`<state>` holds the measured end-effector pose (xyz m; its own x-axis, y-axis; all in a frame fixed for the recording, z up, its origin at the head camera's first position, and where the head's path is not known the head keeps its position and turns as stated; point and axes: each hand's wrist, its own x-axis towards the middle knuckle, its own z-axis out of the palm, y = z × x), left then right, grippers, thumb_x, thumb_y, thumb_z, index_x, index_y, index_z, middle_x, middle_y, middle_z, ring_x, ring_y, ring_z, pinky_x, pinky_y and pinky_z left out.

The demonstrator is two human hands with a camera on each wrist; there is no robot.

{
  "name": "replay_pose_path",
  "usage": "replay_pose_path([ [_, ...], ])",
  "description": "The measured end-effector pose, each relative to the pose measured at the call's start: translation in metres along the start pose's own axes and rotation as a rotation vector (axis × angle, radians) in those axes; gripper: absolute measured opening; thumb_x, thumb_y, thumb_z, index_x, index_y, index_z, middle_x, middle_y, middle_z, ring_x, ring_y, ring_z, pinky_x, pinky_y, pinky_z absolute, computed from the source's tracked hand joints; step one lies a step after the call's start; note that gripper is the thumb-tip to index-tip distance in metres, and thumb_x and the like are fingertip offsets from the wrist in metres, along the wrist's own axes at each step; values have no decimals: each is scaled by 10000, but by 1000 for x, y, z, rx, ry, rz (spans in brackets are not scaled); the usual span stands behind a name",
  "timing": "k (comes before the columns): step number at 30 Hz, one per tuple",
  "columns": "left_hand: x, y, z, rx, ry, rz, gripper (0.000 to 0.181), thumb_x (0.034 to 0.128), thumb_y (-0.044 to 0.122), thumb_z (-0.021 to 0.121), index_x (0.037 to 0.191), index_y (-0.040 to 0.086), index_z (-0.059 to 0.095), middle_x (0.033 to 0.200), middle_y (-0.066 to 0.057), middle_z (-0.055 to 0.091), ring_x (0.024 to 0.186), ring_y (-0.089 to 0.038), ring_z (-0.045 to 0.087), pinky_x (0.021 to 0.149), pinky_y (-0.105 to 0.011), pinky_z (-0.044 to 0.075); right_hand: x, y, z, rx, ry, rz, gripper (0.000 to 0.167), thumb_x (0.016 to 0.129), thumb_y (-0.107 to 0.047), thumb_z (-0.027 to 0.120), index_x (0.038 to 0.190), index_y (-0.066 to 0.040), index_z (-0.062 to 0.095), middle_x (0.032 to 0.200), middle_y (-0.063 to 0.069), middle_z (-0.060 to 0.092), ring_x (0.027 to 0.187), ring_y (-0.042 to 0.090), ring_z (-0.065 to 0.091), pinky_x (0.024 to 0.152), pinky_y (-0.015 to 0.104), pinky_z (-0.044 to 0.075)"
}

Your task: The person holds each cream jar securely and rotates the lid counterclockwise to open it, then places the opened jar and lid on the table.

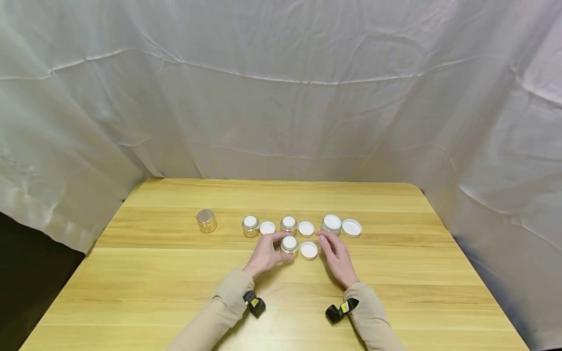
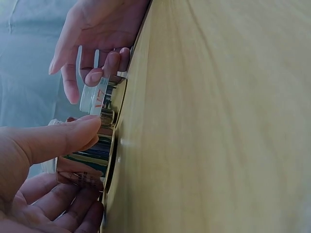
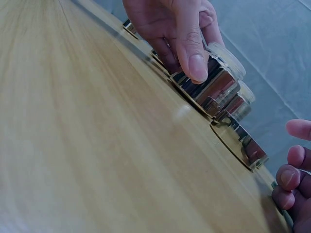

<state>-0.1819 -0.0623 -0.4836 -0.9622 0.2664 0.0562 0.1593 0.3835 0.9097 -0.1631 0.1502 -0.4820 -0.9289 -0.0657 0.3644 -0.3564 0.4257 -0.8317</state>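
A small gold cream jar, its lid off and a white disc on top, stands upright on the table. My left hand grips its sides between thumb and fingers; the right wrist view shows the thumb lying along the shiny jar wall. Just right of the jar lies its lid, white inside facing up. My right hand hovers beyond that lid with loosely bent fingers and nothing in them. Its fingertips come close to a larger open jar, and whether they touch it I cannot tell.
Two more open gold jars stand in the back row, with upturned lids beside them. A larger lid lies at the row's right end. A closed gold jar stands apart at left. Pale curtains hang behind the wooden table.
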Motion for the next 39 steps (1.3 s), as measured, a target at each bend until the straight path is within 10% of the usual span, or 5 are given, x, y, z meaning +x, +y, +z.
replay_pose_path([
  [21, -16, 16, -31, 175, 26, -66, 695, 725, 107, 879, 1343, 10, 576, 1217, -162, 704, 1146, -343, 639, 1057, -535, 504, -1, -4, -2, 21, -26, 26, 260, 1046, -42, 482, 1184, 117, 635, 1212, 280, 676, 1158, 456, 620, 962, 75, 459],
  [29, -21, 19, -63, 237, 187, 2, 405, 817, 142, 817, 1122, 31, 575, 952, -152, 569, 884, -255, 510, 757, -268, 403, 0, -4, -2, -5, -27, 37, 264, 1050, -47, 475, 1184, 109, 640, 1224, 279, 674, 1174, 371, 625, 980, 88, 459],
  [39, -21, -1, -114, 354, 394, -78, 544, 820, 186, 807, 1203, 22, 457, 1127, -236, 545, 1086, -365, 453, 986, -510, 421, 1, 35, 8, 10, 17, -6, 256, 1056, -67, 474, 1172, 42, 675, 1013, 205, 699, 980, 261, 635, 906, 107, 465],
])
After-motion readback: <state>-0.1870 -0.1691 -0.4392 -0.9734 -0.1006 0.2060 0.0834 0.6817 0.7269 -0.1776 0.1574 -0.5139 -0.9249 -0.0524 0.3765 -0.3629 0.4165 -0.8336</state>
